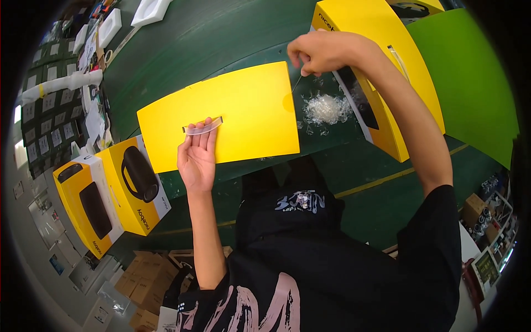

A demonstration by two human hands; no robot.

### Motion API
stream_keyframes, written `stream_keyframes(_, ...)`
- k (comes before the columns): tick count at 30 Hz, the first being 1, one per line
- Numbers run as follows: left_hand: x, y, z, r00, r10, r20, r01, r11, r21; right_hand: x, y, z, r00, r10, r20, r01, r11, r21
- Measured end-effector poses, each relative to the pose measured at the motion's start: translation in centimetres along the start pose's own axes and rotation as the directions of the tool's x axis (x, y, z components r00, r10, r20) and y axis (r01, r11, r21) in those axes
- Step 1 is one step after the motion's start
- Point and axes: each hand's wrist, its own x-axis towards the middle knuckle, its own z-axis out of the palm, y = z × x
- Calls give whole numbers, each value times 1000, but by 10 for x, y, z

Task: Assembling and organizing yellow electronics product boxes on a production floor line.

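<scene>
Currently, the yellow box [249, 102] lies on the green table [221, 44]. The left hand [198, 163], palm up, grip unclenched, has fingers beneath the clear handle [202, 130]. The right hand [321, 52] curls near a corner; its grip cannot be told.

Dark lettering [146, 218] marks the yellow boxes [130, 206], and pink and pale lettering [301, 202] marks the black clothing [354, 276].

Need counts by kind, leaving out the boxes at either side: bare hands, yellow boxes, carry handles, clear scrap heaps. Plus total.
Bare hands: 2 (left hand, right hand)
Yellow box: 1
Carry handle: 1
Clear scrap heap: 1
Total: 5
</scene>
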Motion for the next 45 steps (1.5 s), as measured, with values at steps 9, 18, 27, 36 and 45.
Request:
stream_keyframes(9,-1,-4,3,999,5,-50,-4,1000,16,20,-23,-26,966,26,258,6,993,-120)
stream_keyframes(18,-1,1,-2,1000,11,-4,-11,1000,-18,23,-9,9,925,-380,-28,343,863,-371)
stream_keyframes(27,-2,-2,-3,999,-12,38,13,999,-43,9,10,42,669,-591,-451,370,791,-488)
stream_keyframes(36,-3,-1,-1,1000,21,-2,-21,1000,12,-27,25,57,818,-170,-550,162,985,-63)
stream_keyframes(45,-2,-4,10,999,21,-38,-19,999,48,-45,-6,110,790,-150,-594,278,952,128)
